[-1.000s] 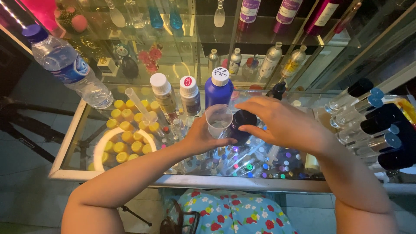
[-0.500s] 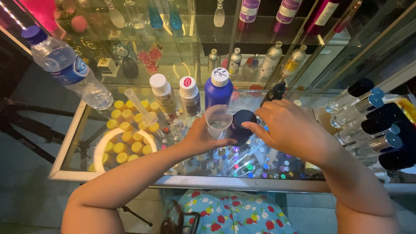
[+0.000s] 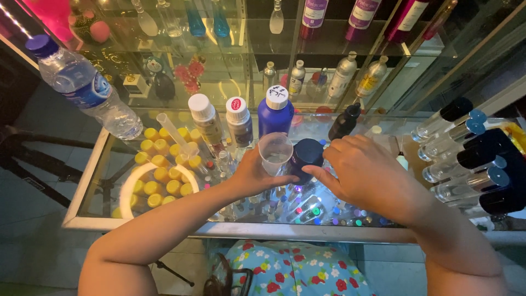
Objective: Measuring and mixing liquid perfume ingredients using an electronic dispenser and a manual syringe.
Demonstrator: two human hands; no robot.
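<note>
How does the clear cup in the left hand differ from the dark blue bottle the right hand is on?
The clear cup is see-through and open-topped; the dark blue bottle is opaque, its top under the right hand. The left hand grips the cup from the side; the right hand's fingers rest on the bottle. Both stand on the glass counter, side by side.

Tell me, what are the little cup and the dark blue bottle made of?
The little cup, held by the left hand, looks like clear plastic: you see through it. The dark blue bottle, under the right hand, looks like glossy plastic or glass; I cannot tell which.
</note>
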